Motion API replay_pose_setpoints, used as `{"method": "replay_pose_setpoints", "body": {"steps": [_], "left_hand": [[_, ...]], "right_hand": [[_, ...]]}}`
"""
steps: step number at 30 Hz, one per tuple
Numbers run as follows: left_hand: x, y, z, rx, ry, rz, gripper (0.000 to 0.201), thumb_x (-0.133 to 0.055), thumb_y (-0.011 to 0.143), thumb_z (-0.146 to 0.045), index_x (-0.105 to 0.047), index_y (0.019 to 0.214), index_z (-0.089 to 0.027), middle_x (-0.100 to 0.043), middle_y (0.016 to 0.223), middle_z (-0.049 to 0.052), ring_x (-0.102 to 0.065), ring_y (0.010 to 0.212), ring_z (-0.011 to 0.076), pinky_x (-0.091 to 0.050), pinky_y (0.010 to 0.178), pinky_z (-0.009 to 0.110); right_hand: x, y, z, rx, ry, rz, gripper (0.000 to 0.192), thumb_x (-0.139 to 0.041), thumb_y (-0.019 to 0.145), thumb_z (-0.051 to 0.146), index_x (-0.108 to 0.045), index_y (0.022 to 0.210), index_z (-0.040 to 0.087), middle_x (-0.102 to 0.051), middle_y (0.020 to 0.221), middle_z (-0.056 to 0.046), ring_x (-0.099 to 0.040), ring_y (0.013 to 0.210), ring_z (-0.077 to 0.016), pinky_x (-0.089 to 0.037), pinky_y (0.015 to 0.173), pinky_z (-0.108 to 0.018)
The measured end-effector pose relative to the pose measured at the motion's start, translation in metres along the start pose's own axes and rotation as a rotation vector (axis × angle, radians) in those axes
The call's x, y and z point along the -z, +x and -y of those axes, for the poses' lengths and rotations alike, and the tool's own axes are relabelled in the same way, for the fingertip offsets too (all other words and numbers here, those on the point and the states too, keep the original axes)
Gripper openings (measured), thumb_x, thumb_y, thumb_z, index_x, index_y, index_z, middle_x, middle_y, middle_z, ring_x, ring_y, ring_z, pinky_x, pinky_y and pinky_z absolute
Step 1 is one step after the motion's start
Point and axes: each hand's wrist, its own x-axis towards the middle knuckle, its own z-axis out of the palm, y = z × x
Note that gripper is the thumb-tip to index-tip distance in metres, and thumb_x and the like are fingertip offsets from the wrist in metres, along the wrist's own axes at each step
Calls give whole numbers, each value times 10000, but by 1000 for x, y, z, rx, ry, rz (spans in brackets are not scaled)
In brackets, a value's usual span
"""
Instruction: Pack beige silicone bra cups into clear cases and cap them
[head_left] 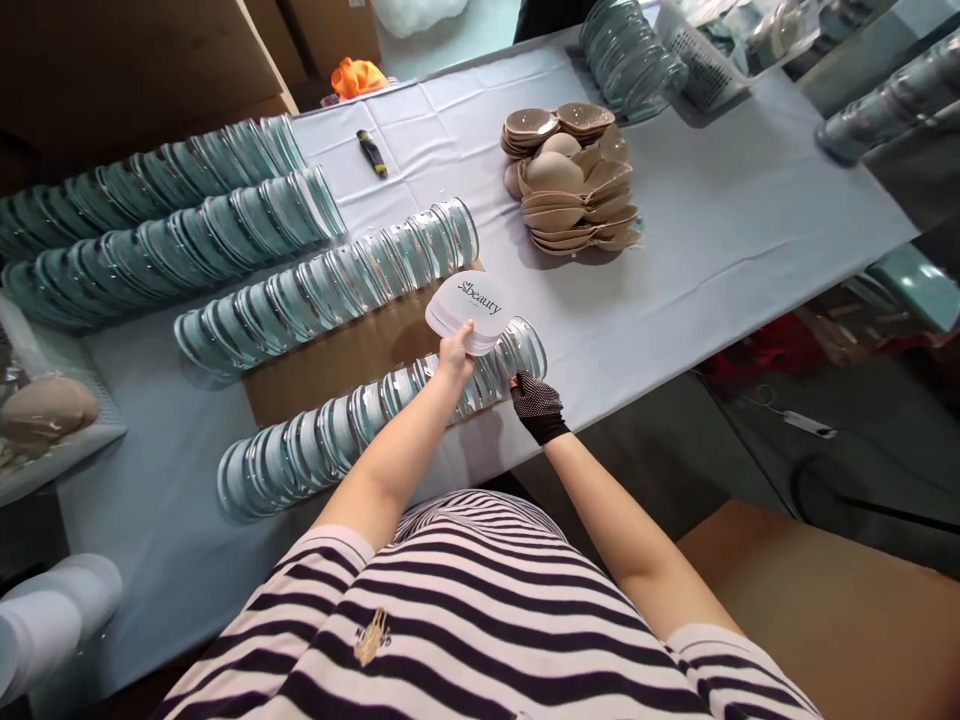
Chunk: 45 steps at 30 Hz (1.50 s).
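My left hand [456, 358] grips a small stack of white oval cards [472, 300], the top one printed with the word "beauty". The cards are above the far end of the front row of clear plastic cases [337, 425]. Beside the last case of that row is my right hand [538, 400], in a dark dotted glove with its fingers curled in. Whatever is between those fingers is hidden. Behind the cards lies a second row of clear cases [330, 285], with a strip of brown cardboard [337, 355] between the rows.
Two more rows of clear cases [180, 235] lie at the back left. Beige bra cups [574, 185] are piled at the back right, near more stacked cases [630, 60] and a white basket [697, 60]. A black-and-yellow cutter [371, 154] rests on the tablecloth. White tubs [60, 610] stand at lower left.
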Motion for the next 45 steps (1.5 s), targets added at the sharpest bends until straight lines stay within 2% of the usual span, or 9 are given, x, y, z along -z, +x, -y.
{"method": "replay_pose_setpoints", "body": {"steps": [6, 13, 16, 18, 22, 29, 33, 37, 45], "left_hand": [[2, -2, 0, 9, -1, 10, 426, -696, 797, -5, -689, 1203, -133, -745, 1155, 107, -680, 1147, 253, -516, 1058, 417], [-2, -6, 1, -26, 12, -26, 422, -707, 793, -16, -682, 1202, -119, -744, 1158, 113, -677, 1153, 248, -528, 1042, 399], [-5, -6, 2, -67, 37, -17, 406, -678, 811, -8, -679, 1200, -124, -755, 1126, 99, -673, 1161, 243, -537, 1028, 381], [-4, -11, 1, -96, 61, -3, 421, -676, 811, -11, -673, 1212, -136, -758, 1117, 91, -672, 1163, 241, -538, 1023, 375], [8, -34, -5, -105, 145, 100, 447, -747, 761, -60, -684, 1191, -163, -765, 1092, 79, -692, 1114, 240, -532, 1026, 384], [43, -66, -8, -149, 230, 72, 375, -809, 696, -96, -717, 1054, -158, -779, 965, 75, -708, 1063, 257, -515, 1028, 413], [49, -68, -11, -72, 227, 103, 348, -805, 706, -81, -721, 1037, -151, -776, 990, 95, -710, 1066, 273, -523, 1017, 432], [39, -54, -32, -85, 104, 53, 370, -721, 793, -50, -695, 1144, -161, -763, 1096, 81, -698, 1103, 244, -554, 998, 396], [33, -15, -46, -6, 46, -77, 495, -676, 829, -36, -624, 1302, -170, -729, 1204, 90, -695, 1117, 241, -575, 980, 397]], "right_hand": [[-19, 13, 3, -14, 43, 69, 271, -398, 991, 281, -633, 1116, 232, -712, 1014, -111, -673, 878, -215, -451, 759, -316], [1, 19, 4, -119, 916, 439, 262, -461, 928, 397, -574, 1070, 209, -623, 682, -14, -608, 618, -157, -498, 562, -255], [19, 25, -1, -102, 816, 408, 230, -552, 867, 420, -618, 887, 200, -621, 630, -40, -614, 616, -189, -511, 562, -282], [34, 34, -3, -74, 679, 154, 216, -573, 853, 409, -645, 855, 205, -684, 740, -80, -660, 741, -224, -546, 683, -327], [62, 51, -1, 33, 597, -335, 483, -468, 914, 414, -555, 1325, 173, -646, 1289, -142, -612, 1172, -255, -483, 1017, -415], [50, 15, 44, 222, 315, -383, 584, -463, 926, 325, -439, 1481, 147, -465, 1496, -171, -405, 1406, -297, -368, 1151, -476], [44, 2, 56, 51, 436, -296, 459, -369, 975, 359, -623, 1283, 132, -679, 1200, -168, -632, 1126, -282, -515, 963, -404], [47, -25, 27, -156, 460, -450, 538, -328, 990, 463, -645, 1240, 106, -710, 1105, -182, -666, 1013, -284, -528, 802, -346], [0, -100, 22, -3, -28, 49, 321, -405, 963, 296, -682, 1103, 214, -746, 949, -86, -678, 826, -201, -396, 658, -255]]}}
